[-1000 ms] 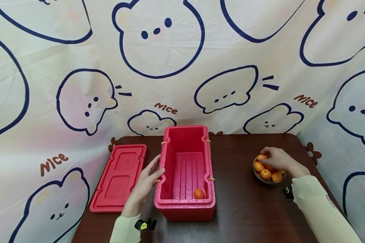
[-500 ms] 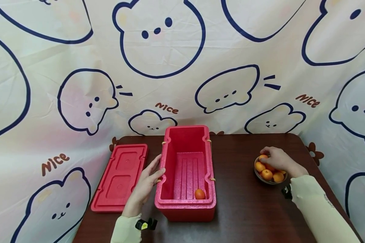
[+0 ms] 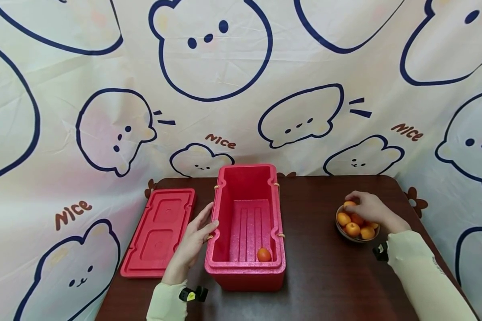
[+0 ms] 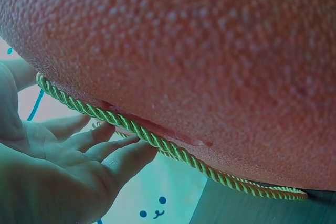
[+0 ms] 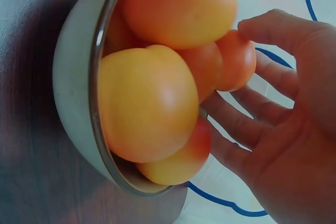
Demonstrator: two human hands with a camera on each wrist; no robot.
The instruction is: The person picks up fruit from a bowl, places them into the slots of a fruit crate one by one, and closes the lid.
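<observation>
Left of the deep red foam box (image 3: 245, 281), left hand (image 3: 191, 240) rested relaxed fingers against its side, gripping nothing, likely steadying it. Well right of it, right hand (image 3: 370, 210) pinched a round orange fruit (image 3: 349, 203) at a pale round bowl (image 5: 72, 82), probably sited for reach.

right hand (image 5: 299, 124): seemingly pinching far orange fruit (image 5: 237, 60) | bowl (image 5: 73, 77): more fruit (image 5: 147, 103) inside
</observation>
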